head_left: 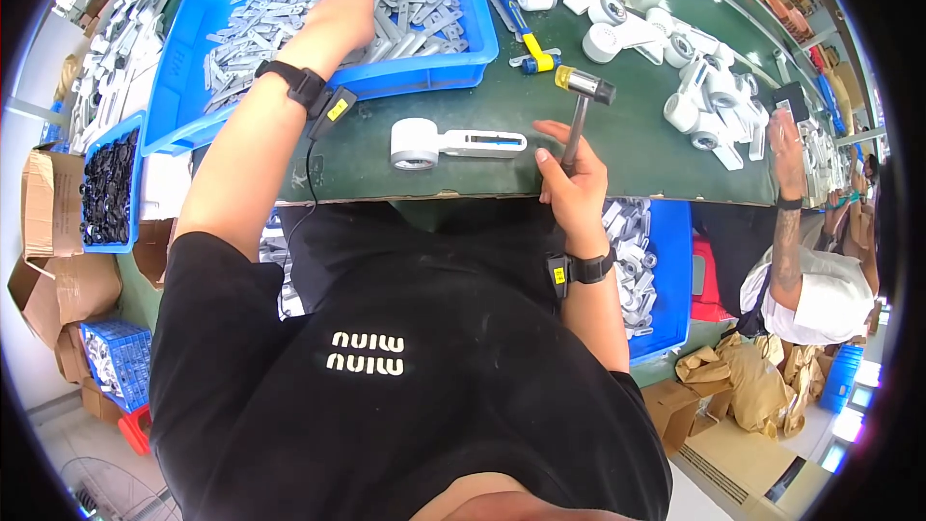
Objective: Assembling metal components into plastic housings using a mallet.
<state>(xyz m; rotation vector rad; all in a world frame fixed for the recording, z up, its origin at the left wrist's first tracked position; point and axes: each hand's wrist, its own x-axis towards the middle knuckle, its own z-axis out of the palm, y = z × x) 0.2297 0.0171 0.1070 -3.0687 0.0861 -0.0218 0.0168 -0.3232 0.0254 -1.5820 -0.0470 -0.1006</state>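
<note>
My left hand (344, 19) reaches into a large blue bin (333, 76) heaped with flat grey plastic strips (280, 24). Its fingers curl down against the pile; whatever they pinch is hidden. My right hand (576, 178) grips a mallet (576, 130) by its handle, the head upright above the fist, one face yellow and the other black. Between my hands, on the green table, lies a white part (415, 144) with a round head and a flat handle. A long slot in that handle shows blue inside. My right fingertips are close to the handle's end.
A yellow-and-blue hammer (526, 24) lies beside the bin. Several similar white parts (714, 87) are heaped at the right. A smaller blue tray (138, 178) of black pieces stands left; another blue bin (672, 275) sits below the table edge. A co-worker's hand (787, 150) is at the far right.
</note>
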